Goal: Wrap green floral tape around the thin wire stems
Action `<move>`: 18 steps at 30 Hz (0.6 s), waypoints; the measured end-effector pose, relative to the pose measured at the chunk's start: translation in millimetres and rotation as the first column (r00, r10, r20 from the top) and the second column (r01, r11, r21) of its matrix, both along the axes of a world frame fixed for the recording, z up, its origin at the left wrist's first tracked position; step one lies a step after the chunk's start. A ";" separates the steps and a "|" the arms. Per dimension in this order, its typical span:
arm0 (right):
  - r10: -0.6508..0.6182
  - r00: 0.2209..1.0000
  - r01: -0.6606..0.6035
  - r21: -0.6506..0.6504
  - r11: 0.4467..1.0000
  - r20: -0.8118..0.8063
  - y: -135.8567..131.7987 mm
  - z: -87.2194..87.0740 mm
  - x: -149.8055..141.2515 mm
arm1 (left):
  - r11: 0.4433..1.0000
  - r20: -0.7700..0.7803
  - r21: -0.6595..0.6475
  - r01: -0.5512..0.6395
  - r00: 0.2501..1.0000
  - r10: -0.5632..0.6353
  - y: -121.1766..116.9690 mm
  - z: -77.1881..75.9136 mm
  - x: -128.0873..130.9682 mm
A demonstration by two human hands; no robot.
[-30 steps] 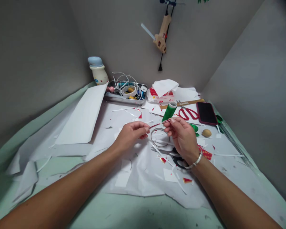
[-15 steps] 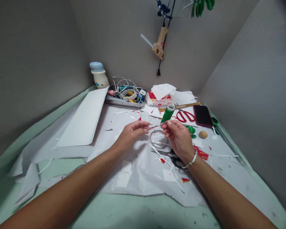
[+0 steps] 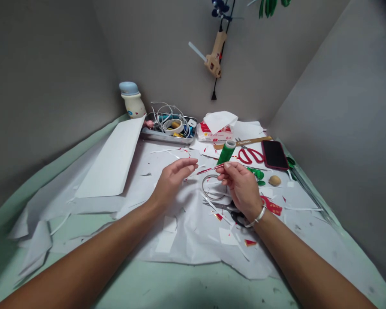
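Note:
My right hand [image 3: 241,184] pinches a thin red strip [image 3: 206,170] between thumb and forefinger. The strip reaches left, passing just below the fingertips of my left hand [image 3: 173,180], which is open and holds nothing. A ring of thin silver wire [image 3: 214,187] lies on the white paper under the strip, next to my right fingers. Just beyond those fingers is a green thread spool [image 3: 226,153], tilted; I cannot tell if it touches my hand. Black-handled scissors [image 3: 237,217] lie under my right wrist, which wears a silver bangle [image 3: 259,216].
Red-handled scissors [image 3: 251,156], a phone [image 3: 272,154], green paper leaves [image 3: 256,174] and a wooden ruler [image 3: 242,142] lie to the right. Behind stand a metal tray [image 3: 167,136] of cables and a tissue packet [image 3: 214,131]. Paper scraps litter the sheet.
My left hand has let go of the strip and drawn back to the left, its fingers opening. My right hand still pinches the strip, and the view has shifted only slightly.

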State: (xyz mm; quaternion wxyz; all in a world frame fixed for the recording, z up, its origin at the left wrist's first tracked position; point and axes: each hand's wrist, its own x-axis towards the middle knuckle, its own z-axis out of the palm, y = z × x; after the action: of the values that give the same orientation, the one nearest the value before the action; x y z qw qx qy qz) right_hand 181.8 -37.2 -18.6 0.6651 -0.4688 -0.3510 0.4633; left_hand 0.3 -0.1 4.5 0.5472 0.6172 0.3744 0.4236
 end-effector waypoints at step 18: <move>0.159 0.938 -0.143 -0.076 0.987 0.307 -13.6 4.6 -18.7 | 0.860 -0.417 0.510 0.036 0.884 0.211 -16.9 -2.3 8.5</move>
State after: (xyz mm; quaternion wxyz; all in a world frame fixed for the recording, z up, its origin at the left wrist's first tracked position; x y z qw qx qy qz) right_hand 163.1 -50.8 -13.9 0.5509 -0.5254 -0.4743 0.4420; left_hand 8.8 -17.0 2.2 0.2422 0.8023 0.3977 0.3735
